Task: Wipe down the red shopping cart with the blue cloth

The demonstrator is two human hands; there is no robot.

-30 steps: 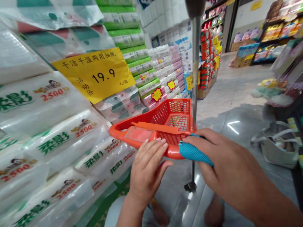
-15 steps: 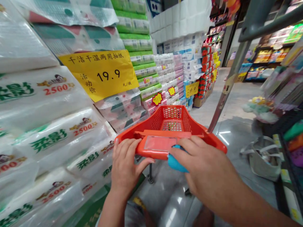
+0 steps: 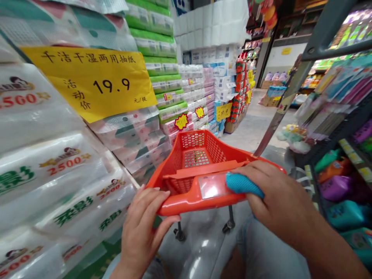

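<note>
A red plastic shopping cart [image 3: 192, 171] with a mesh basket stands directly in front of me. Its thick handle [image 3: 180, 204] runs across the middle of the view, with a clear label window [image 3: 214, 186] on top. My left hand [image 3: 143, 224] is closed on the handle's left end, fingers over the top and thumb along the near side. At the right end, my right hand [image 3: 271, 195] presses a blue textured cloth [image 3: 244, 183] onto the handle, just right of the label. The hand covers part of the cloth.
Tissue packs [image 3: 72, 166] are stacked high close on the left, under a yellow price sign [image 3: 101, 83]. A slanted metal post [image 3: 276, 116] rises beside the cart's right side. Shelves of coloured bottles [image 3: 337, 188] line the right. Tiled floor [image 3: 252, 112] stretches ahead.
My right hand and the blue cloth have slid right along the handle, uncovering the label window. The view has turned slightly right, and the cart appears straighter and nearer. My left hand keeps its grip.
</note>
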